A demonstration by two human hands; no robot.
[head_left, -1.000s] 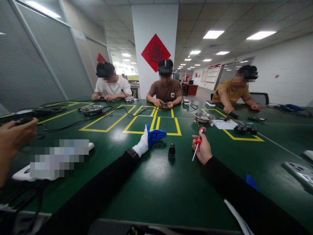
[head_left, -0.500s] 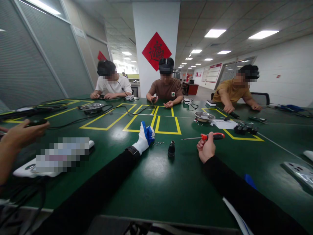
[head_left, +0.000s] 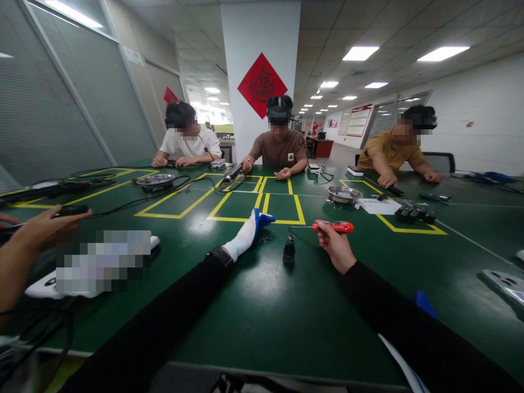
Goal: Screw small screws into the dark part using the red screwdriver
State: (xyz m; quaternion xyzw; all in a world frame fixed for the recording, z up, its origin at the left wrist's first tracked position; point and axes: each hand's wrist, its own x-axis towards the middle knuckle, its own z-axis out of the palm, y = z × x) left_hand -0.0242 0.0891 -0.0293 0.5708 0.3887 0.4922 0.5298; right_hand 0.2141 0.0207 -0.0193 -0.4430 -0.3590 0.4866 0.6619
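My left hand (head_left: pixel 250 232), in a white glove with a blue palm side, is above the table left of centre. Its fingers reach out to the right, apart from the thumb, and I see nothing in them. Just below its fingertips lie several small screw-like metal pieces (head_left: pixel 267 238). My bare right hand (head_left: pixel 336 250) is closed around a screwdriver (head_left: pixel 339 226) with a red and black handle. The thin shaft lies level and points left toward the gloved hand. Between my hands stands a small black tapered cylinder with a metal top (head_left: pixel 289 250).
The green table (head_left: pixel 245 338) carries yellow tape outlines. A metal bowl (head_left: pixel 345 193), a white sheet (head_left: pixel 379 206) and black blocks (head_left: pixel 415 214) lie to the right. A white device (head_left: pixel 36 288) and a co-worker's hand (head_left: pixel 45 232) are at left; other people sit opposite.
The screwdriver and my right hand have moved left. My left hand has shifted right and its fingers have straightened. The co-worker opposite has swung a dark tool out to the left.
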